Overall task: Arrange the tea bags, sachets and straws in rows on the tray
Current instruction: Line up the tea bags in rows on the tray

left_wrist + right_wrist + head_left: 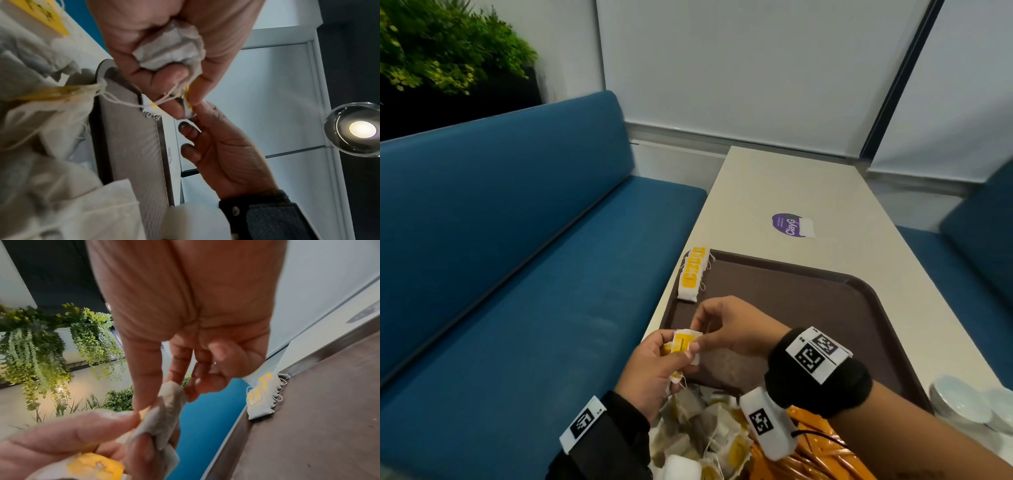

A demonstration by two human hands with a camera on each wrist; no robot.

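left hand (654, 363) grips bunched tea bags (683, 344); right hand (726, 325) fingertips pinch one above them. judgement: free tangled strings first, then peel it off slowly.

White crinkled paper tea bags with glossy yellow tags (683, 342), thin cotton strings, pinched between left hand (654, 370) and right hand (732, 325). Beyond the hands: dark brown plastic tray (808, 301), matt, fine woven-grain texture. Under it smooth matt off-white laminate surface (774, 185). Just right of right wrist: glossy white ceramic bowls (962, 404). Left of left hand: blue cloth bench cushion (517, 274), matt.
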